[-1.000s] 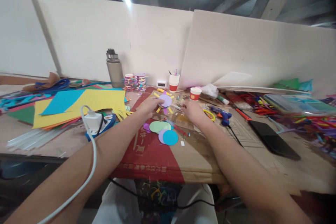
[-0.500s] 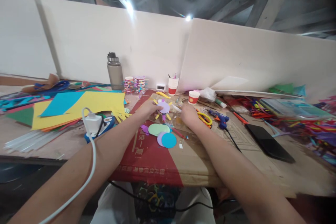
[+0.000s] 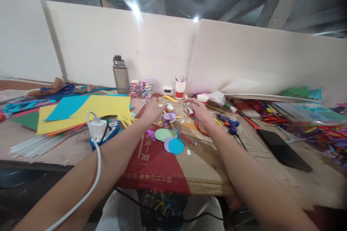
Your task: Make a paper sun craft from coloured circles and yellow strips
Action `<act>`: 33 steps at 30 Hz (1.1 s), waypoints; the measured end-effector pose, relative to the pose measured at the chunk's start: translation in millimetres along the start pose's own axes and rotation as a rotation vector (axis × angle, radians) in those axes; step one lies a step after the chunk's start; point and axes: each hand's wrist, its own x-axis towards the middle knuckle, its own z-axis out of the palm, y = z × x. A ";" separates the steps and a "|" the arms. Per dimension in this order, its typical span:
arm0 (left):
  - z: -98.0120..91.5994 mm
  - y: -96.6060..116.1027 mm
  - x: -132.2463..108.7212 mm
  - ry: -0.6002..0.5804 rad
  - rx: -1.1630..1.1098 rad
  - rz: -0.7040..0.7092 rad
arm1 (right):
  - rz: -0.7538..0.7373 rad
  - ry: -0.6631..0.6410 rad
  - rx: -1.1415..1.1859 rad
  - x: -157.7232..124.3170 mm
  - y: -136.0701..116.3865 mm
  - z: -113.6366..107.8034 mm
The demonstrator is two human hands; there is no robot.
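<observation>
My left hand is closed, its fingertips beside a small white round piece; what they pinch is too small to make out. My right hand grips a short white and red tube. Between the hands, on the cardboard, lies a purple paper disc with yellow strips sticking out around it. Nearer to me are overlapping pale green discs and a blue disc over a lilac one. Scissors with red and yellow handles lie partly under my right forearm.
At the left, coloured paper sheets and a white plug with a cable. A bottle, stacked decorated cups and a pen cup stand behind. A blue glue gun and black phone lie right.
My left hand has let go of the purple disc, which now lies lower on the cardboard. My right hand has opened out from its fist-like pose, showing the white and red tube.
</observation>
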 end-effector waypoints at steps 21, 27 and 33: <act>5.5 27.4 -23.1 -0.435 -0.339 0.311 | 0.004 -0.008 0.296 -6.6 -6.3 9.0; 17.1 42.0 -28.5 -0.454 -0.252 0.207 | 0.016 0.253 0.317 -6.2 -2.1 10.6; 16.2 30.9 -25.1 -0.419 -0.161 0.197 | -0.006 0.561 0.422 13.5 -14.2 -31.6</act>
